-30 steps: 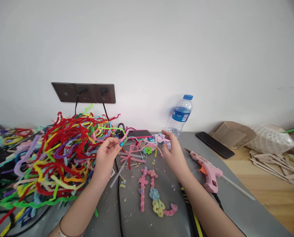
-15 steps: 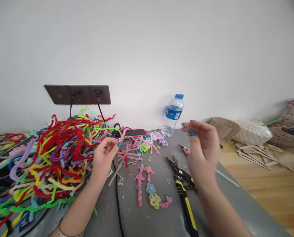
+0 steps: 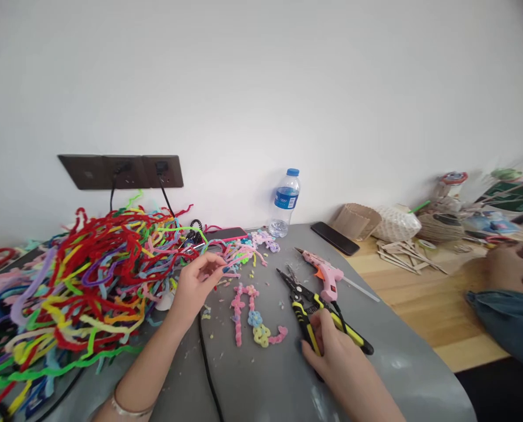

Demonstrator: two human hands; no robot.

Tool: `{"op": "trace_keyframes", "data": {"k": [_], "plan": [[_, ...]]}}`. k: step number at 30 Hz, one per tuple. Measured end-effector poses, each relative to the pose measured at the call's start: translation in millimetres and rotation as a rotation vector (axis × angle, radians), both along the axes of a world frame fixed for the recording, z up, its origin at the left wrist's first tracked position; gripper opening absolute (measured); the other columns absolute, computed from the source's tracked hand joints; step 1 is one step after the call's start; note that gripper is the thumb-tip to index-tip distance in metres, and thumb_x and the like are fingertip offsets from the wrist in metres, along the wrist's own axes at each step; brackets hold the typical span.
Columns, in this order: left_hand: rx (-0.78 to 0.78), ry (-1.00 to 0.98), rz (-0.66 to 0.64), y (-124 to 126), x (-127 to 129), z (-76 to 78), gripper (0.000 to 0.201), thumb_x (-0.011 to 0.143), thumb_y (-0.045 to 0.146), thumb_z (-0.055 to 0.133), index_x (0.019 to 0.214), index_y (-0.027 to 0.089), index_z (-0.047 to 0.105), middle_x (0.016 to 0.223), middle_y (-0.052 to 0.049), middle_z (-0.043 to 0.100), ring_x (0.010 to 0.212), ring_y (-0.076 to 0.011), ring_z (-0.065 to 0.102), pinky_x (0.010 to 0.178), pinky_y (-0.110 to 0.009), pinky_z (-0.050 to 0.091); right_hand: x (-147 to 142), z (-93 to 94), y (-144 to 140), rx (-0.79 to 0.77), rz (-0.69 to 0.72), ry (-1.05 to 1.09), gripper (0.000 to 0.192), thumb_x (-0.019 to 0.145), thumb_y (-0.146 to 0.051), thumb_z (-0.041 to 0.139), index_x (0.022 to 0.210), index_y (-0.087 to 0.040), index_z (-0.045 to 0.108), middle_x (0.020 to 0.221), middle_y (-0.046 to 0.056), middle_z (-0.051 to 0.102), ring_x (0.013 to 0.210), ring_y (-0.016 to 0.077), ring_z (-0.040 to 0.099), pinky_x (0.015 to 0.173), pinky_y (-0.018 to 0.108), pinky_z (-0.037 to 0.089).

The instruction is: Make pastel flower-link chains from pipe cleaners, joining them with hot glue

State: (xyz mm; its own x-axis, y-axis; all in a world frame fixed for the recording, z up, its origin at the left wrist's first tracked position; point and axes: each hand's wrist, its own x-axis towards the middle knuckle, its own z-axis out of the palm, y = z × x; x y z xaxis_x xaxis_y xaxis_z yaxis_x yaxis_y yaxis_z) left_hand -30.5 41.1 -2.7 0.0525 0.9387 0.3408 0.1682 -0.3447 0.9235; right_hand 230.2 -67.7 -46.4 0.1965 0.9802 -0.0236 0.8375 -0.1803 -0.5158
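Left hand: the left hand (image 3: 198, 282) hovers above the grey tabletop (image 3: 265, 381), fingertips pinched on a thin pink fuzzy pipe-cleaner strand (image 3: 231, 262) beside the big tangled heap of multicoloured pipe cleaners (image 3: 89, 275).
Right hand: the right hand (image 3: 331, 351) lies low on the table, fingers curled over the handles of the black-and-yellow wire-cutting pliers (image 3: 318, 313); grip is partial.
Pliers: flat on the table, jaws pointing away, just beside the pink hot-glue gun (image 3: 325, 274).
Between the hands: a pastel pipe-cleaner flower chain (image 3: 255, 319).
Behind: a clear plastic water bottle with blue cap (image 3: 284, 202) by the wall.
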Motion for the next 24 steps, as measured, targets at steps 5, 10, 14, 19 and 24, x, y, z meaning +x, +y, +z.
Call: {"op": "trace_keyframes", "data": {"k": [5, 10, 14, 19, 24], "plan": [[-0.044, 0.067, -0.081, 0, 3, -5.7, 0.012, 0.079, 0.028, 0.064, 0.083, 0.018, 0.071, 0.08, -0.002, 0.07, 0.066, -0.0139, 0.06, 0.058, -0.022, 0.047, 15, 39.4, 15, -0.154, 0.051, 0.269, 0.021, 0.071, -0.026, 0.053, 0.09, -0.022, 0.046, 0.057, -0.009, 0.04, 0.052, 0.0142, 0.042, 0.053, 0.025, 0.031], [-0.073, 0.148, -0.163, -2, 10, -13.1, 0.01, 0.079, 0.022, 0.062, 0.083, 0.019, 0.07, 0.082, -0.002, 0.071, 0.074, -0.0155, 0.064, 0.064, -0.023, 0.047, 34, 70.4, 5, -0.22, 0.13, 0.713, 0.026, 0.072, -0.036, 0.061, 0.092, -0.02, 0.053, 0.058, -0.008, 0.041, 0.05, 0.0106, 0.04, 0.048, 0.022, 0.031], [-0.056, 0.196, -0.164, -4, 14, -12.8, 0.007, 0.078, 0.02, 0.06, 0.079, 0.019, 0.067, 0.077, 0.0, 0.069, 0.068, -0.0133, 0.061, 0.059, -0.021, 0.042, 43, 78.4, -5, -0.155, 0.15, 0.785, 0.028, 0.076, -0.037, 0.063, 0.097, -0.018, 0.062, 0.066, -0.001, 0.057, 0.056, 0.0134, 0.052, 0.056, 0.025, 0.046], [-0.052, 0.204, -0.153, -3, 15, -12.6, 0.007, 0.077, 0.021, 0.06, 0.078, 0.019, 0.066, 0.077, 0.0, 0.068, 0.064, -0.0122, 0.058, 0.056, -0.021, 0.04, 41, 71.2, -8, -0.053, 0.11, 0.618, 0.023, 0.077, -0.038, 0.064, 0.092, -0.021, 0.07, 0.07, 0.002, 0.062, 0.068, 0.0191, 0.06, 0.067, 0.028, 0.055], [-0.049, 0.208, -0.153, -4, 15, -11.7, 0.006, 0.077, 0.021, 0.06, 0.078, 0.019, 0.065, 0.077, 0.0, 0.068, 0.064, -0.0124, 0.058, 0.056, -0.021, 0.041, 45, 45.7, -11, 0.091, 0.103, 0.605, 0.03, 0.076, -0.041, 0.064, 0.101, -0.024, 0.068, 0.097, 0.006, 0.07, 0.098, 0.0255, 0.065, 0.088, 0.031, 0.055]]}}
